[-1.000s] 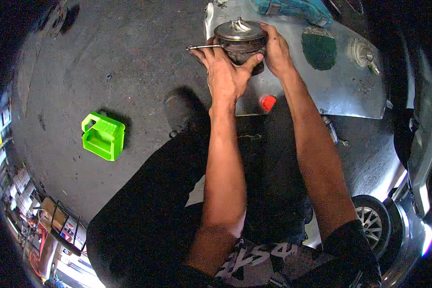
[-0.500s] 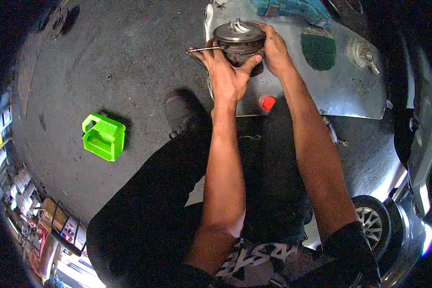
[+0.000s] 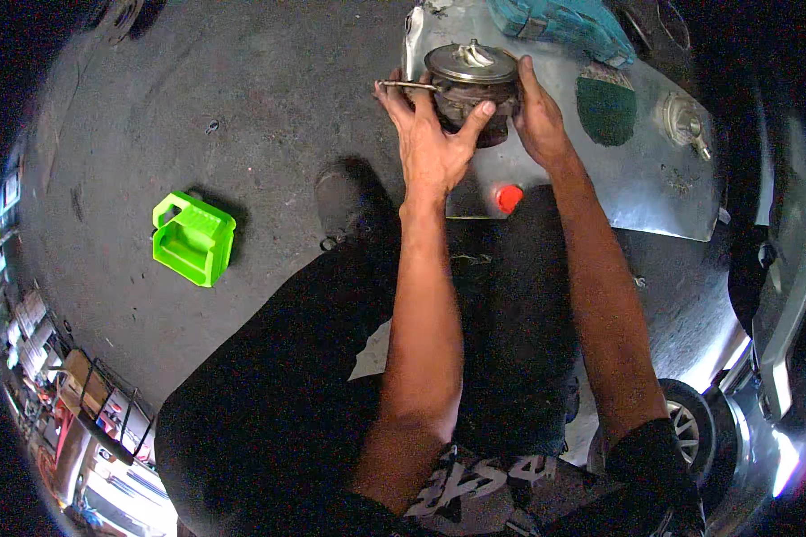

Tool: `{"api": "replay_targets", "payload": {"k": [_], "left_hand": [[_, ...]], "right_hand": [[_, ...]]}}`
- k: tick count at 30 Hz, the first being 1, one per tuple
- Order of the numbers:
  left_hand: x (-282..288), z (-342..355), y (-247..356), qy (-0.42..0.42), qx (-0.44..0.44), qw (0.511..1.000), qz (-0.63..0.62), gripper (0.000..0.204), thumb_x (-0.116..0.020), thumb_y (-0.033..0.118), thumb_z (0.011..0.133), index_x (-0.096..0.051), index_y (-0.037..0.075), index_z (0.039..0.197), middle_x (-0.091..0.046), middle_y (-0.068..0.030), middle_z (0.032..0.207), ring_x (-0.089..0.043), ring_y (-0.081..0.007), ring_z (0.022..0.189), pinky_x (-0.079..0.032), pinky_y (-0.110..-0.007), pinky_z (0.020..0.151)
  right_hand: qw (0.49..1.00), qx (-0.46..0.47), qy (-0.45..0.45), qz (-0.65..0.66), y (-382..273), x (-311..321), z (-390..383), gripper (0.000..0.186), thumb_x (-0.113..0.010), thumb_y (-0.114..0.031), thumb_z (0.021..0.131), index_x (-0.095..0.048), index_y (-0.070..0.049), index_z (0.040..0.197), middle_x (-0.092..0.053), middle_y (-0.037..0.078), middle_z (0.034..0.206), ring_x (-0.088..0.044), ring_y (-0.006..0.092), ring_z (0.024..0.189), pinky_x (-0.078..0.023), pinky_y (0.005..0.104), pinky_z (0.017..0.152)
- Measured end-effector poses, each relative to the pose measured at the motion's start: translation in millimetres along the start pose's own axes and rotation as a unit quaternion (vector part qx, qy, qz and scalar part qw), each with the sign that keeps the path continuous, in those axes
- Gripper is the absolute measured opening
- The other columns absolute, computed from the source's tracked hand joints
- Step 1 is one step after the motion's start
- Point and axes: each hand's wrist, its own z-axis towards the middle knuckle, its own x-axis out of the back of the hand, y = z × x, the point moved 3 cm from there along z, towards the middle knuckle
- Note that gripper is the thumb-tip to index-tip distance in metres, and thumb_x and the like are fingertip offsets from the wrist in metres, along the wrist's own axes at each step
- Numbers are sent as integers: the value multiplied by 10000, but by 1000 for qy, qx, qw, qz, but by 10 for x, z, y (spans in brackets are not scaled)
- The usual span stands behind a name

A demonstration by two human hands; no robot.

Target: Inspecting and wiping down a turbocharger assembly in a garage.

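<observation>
A round metal turbocharger core [image 3: 470,67] with a silver finned wheel on top is held upright between both hands over a bare metal sheet [image 3: 654,197]. My left hand [image 3: 434,143] grips its lower left side, thumb across the front and fingers partly hidden. A thin metal rod [image 3: 401,84] sticks out leftward over those fingers. My right hand [image 3: 537,121] wraps the right side of the core. On the sheet lie a red cap [image 3: 509,199], a dark green patch [image 3: 604,112], a cast metal part [image 3: 685,125] and a teal bundle [image 3: 564,27] at the back.
A bright green plastic bin [image 3: 192,240] stands on the dark floor to my left. A car wheel [image 3: 685,430] and body panel [image 3: 779,322] are at the lower right. Assorted items and a wire rack [image 3: 98,403] line the lower left edge.
Both hands and the core have shifted slightly right in the picture, and the surroundings have shifted a little too. The right hand's fingers sit somewhat lower on the core's side.
</observation>
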Motion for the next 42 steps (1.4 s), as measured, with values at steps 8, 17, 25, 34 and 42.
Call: {"api": "replay_targets", "payload": {"k": [8,17,25,34,42], "left_hand": [[10,-7,-70,13,-16,1000,-10,773,-687,479,810,-455,-30,1344,-161,-346,1490,-113,-497,1410,-205,-512,1149],[-13,97,-357,48,55,983,-170,542,-639,340,882,-528,53,1328,-197,-286,1482,-224,-440,1389,-243,-481,1130],[113,182,-257,-85,187,932,-300,791,-781,350,769,-417,115,1431,28,-314,1521,-223,-420,1402,-322,-445,1107],[94,279,-358,-77,201,921,-324,720,-819,290,705,-531,159,1352,-97,-304,1496,-359,-417,1325,-396,-435,1056],[165,204,-173,-65,186,974,-108,708,-756,402,760,-539,27,1320,-517,-210,1315,-421,-346,1263,-350,-390,1064]], "right_hand": [[939,-161,-66,297,110,-77,-57,463,-480,-130,966,-412,-52,1417,-418,193,1427,-427,297,1315,-314,364,1111],[945,-116,-10,304,-22,-88,-31,518,-595,-318,922,-481,17,1300,-517,164,1318,-505,260,1211,-377,349,1045],[902,-242,23,357,-342,-52,-20,575,-701,-263,859,-469,-5,1317,-562,125,1260,-516,211,1166,-368,341,1024],[900,-259,67,345,-303,-144,-19,562,-730,-269,828,-500,-26,1280,-609,107,1188,-579,209,1075,-435,343,976],[932,-219,-41,287,-223,64,141,584,-734,-299,824,-510,-23,1286,-626,99,1171,-592,198,1064,-443,333,964]]}}
